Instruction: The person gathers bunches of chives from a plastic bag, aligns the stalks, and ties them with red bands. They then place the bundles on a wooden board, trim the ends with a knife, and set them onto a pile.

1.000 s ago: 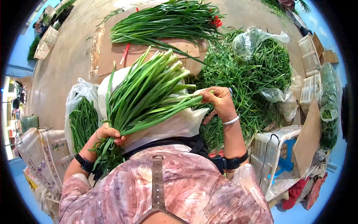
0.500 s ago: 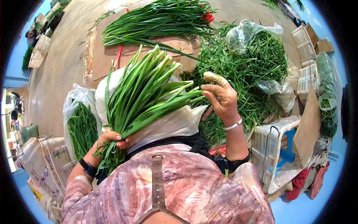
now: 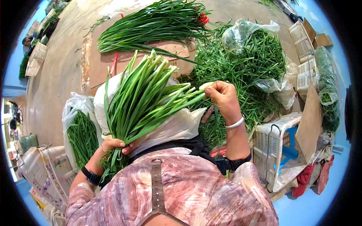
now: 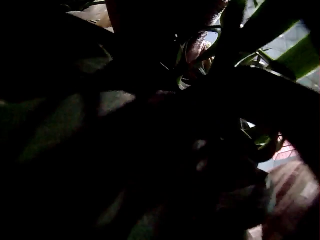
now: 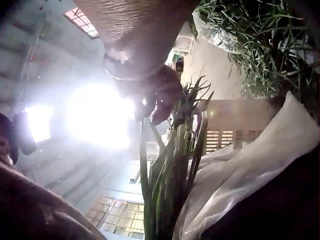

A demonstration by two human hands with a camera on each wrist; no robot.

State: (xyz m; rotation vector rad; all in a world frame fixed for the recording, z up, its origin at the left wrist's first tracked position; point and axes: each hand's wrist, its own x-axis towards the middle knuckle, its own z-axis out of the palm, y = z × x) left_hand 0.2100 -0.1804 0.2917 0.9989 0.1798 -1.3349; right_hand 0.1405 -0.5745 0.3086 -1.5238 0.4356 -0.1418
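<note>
A fanned bunch of garlic chives [image 3: 139,101] lies slantwise over my lap in the head view, pale cut ends pointing up and right. My left hand [image 3: 115,144] grips it low down, with leaf tips hanging below the fist. At the right side of the fan, my right hand [image 3: 224,98] pinches the end of a few stalks between thumb and a covered fingertip. The right wrist view has this hand [image 5: 160,97] at the top of the upright stalks [image 5: 172,170]. Dark leaves nearly fill the left wrist view and hide the left hand.
Beyond my lap, a large chive bundle [image 3: 151,28] lies on a cardboard-topped stand [image 3: 102,62]. A heap of loose greens [image 3: 241,67] is at right, near a white crate [image 3: 267,139]. A plastic bag of chives [image 3: 81,132] stands at left. White sheeting [image 3: 181,124] covers my lap.
My right hand let go of the stalk ends and lifted with fingers spread, then came back down and pinches stalk ends again. The left hand keeps its grip. The head view shifted slightly.
</note>
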